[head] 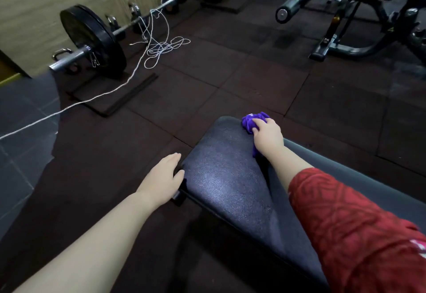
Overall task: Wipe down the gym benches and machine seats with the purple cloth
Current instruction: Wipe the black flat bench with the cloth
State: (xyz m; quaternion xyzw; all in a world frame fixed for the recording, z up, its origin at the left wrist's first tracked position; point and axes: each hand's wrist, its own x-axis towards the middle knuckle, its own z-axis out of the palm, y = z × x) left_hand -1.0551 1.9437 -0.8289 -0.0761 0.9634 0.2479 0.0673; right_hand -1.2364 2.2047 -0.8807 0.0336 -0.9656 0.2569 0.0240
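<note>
At far corner of bench (pixel 226 177), right hand (pixel 268 136) gripping purple cloth (pixel 250 123), left hand (pixel 161 177) flat at edge, barbell (pixel 92 41), cord (pixel 161 48) beyond

Open stretch of bench pad (pixel 226 182); rubber floor (pixel 230 73) beyond, barbell (pixel 92 39) and white cord (pixel 159 49) well left.

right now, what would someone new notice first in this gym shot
The bright purple cloth stands out most, bunched in the right hand at the far right corner of the dark bench pad. The left hand rests against the pad's left edge. Farther off on the left, a loaded barbell sits by the wall with a tangled white cord on the floor beside it.
</note>
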